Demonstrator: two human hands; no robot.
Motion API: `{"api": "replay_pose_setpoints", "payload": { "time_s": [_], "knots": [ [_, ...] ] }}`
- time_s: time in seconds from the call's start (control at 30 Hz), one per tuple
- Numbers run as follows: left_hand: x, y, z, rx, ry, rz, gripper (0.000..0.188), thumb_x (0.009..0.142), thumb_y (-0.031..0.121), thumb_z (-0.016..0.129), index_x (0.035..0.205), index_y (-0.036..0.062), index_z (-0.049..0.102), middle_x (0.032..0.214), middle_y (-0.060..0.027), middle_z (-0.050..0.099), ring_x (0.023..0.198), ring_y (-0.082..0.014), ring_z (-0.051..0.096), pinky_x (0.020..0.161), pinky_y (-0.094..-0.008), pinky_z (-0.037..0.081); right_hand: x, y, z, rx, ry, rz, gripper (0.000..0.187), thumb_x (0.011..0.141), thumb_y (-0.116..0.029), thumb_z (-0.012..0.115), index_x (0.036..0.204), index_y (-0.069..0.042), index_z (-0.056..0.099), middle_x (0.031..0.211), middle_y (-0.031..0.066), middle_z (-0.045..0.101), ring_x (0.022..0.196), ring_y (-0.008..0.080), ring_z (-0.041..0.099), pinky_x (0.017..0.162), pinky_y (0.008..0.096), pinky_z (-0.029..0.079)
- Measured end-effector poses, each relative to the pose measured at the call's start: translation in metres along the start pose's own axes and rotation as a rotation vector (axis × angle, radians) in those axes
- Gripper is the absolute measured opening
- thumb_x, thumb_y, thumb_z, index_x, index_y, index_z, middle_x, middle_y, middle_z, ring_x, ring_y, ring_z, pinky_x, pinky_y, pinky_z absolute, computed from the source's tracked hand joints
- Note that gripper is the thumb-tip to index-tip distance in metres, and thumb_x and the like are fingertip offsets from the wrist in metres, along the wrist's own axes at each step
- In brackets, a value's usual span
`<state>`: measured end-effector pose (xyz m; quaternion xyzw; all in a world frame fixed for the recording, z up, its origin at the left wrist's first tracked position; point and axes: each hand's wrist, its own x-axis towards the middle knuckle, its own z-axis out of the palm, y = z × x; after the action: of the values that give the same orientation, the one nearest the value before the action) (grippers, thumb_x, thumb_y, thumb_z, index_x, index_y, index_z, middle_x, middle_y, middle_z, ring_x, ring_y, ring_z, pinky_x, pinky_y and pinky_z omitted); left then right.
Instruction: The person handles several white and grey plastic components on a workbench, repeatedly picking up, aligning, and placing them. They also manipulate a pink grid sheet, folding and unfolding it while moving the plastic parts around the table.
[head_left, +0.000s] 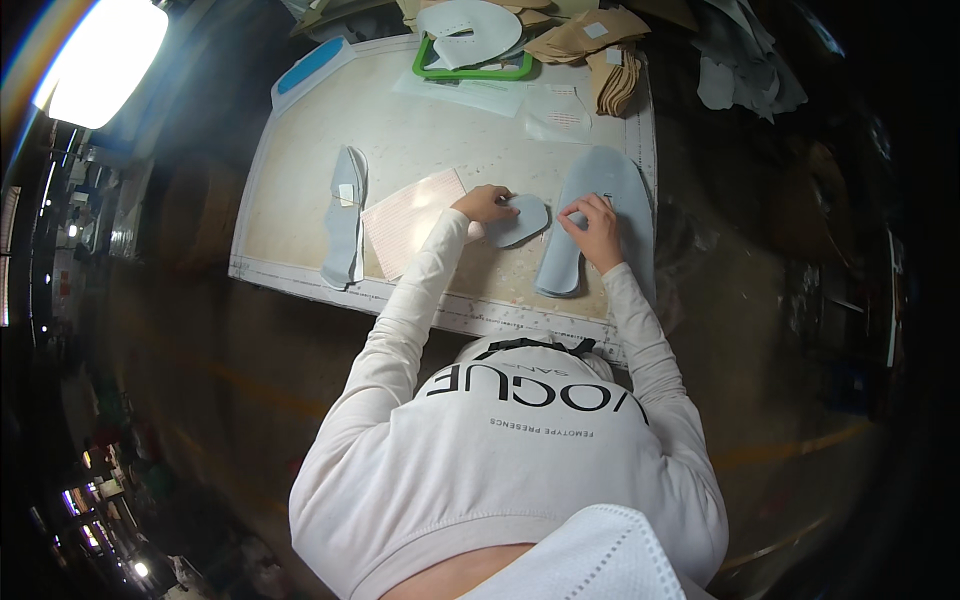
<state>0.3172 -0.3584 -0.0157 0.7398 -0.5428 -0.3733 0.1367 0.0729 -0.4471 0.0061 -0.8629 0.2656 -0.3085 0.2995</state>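
Observation:
My left hand (486, 205) pinches the left edge of a small, rounded grey-blue cut piece (524, 222), at the middle of the table. To the right, my right hand (597, 230) is over long grey-blue cut pieces (610, 170) with rounded ends. Its thumb and forefinger are drawn together; anything between them is too small to make out. A pink-lined sheet (412, 222) lies beside my left hand. Farther left are narrow, curved grey-blue pieces (342, 235) bearing a small white label (347, 195).
At the far side, a green-rimmed tray (475, 73) holds pale cut pieces. Brown stacked pieces (614, 82) and translucent sheets (557, 112) lie near it. A blue-and-white object (312, 68) occupies the far-left corner. Grey sheets (745, 70) hang beyond the table's right edge.

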Motion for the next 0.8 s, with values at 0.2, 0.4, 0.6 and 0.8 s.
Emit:
{"api": "replay_pose_setpoints", "payload": {
  "time_s": [0.2, 0.4, 0.6, 0.8],
  "knots": [
    [-0.030, 0.023, 0.032, 0.160, 0.711, 0.173, 0.047, 0.069, 0.024, 0.079, 0.109, 0.0070, 0.062, 0.103, -0.0146, 0.060, 0.098, -0.0334, 0.058, 0.084, -0.0387, 0.048, 0.020, -0.004, 0.034, -0.021, -0.090, -0.090, 0.009, 0.071, -0.010, 0.073, 0.075, -0.009, 0.064, 0.091, 0.0045, 0.056, 0.096, 0.0254, 0.051, 0.082, 0.0365, 0.046],
    [-0.044, 0.034, 0.045, 0.021, 0.527, 0.278, 0.052, 0.065, 0.025, 0.081, 0.109, 0.0078, 0.061, 0.109, -0.0135, 0.053, 0.101, -0.0349, 0.054, 0.086, -0.0409, 0.047, 0.031, -0.001, 0.042, -0.168, -0.197, -0.166, 0.008, 0.071, -0.008, 0.071, 0.075, -0.008, 0.064, 0.095, 0.0038, 0.055, 0.102, 0.0241, 0.050, 0.082, 0.0365, 0.046],
    [-0.046, 0.034, 0.046, 0.089, 0.567, 0.282, 0.047, 0.069, 0.022, 0.078, 0.111, 0.0107, 0.061, 0.107, -0.0122, 0.056, 0.094, -0.0318, 0.059, 0.081, -0.0393, 0.049, 0.043, 0.006, 0.048, -0.228, -0.100, -0.158, 0.007, 0.071, -0.009, 0.071, 0.072, -0.008, 0.064, 0.093, 0.0030, 0.055, 0.100, 0.0229, 0.051, 0.081, 0.0362, 0.047],
    [-0.048, 0.034, 0.037, -0.133, 0.525, 0.179, 0.046, 0.073, 0.021, 0.073, 0.116, 0.0127, 0.057, 0.094, -0.0124, 0.060, 0.083, -0.0321, 0.062, 0.075, -0.0401, 0.051, 0.040, 0.017, 0.045, -0.078, -0.115, -0.123, 0.006, 0.071, -0.008, 0.070, 0.075, -0.009, 0.066, 0.093, 0.0041, 0.056, 0.099, 0.0245, 0.051, 0.083, 0.0362, 0.047]
  ]
}}
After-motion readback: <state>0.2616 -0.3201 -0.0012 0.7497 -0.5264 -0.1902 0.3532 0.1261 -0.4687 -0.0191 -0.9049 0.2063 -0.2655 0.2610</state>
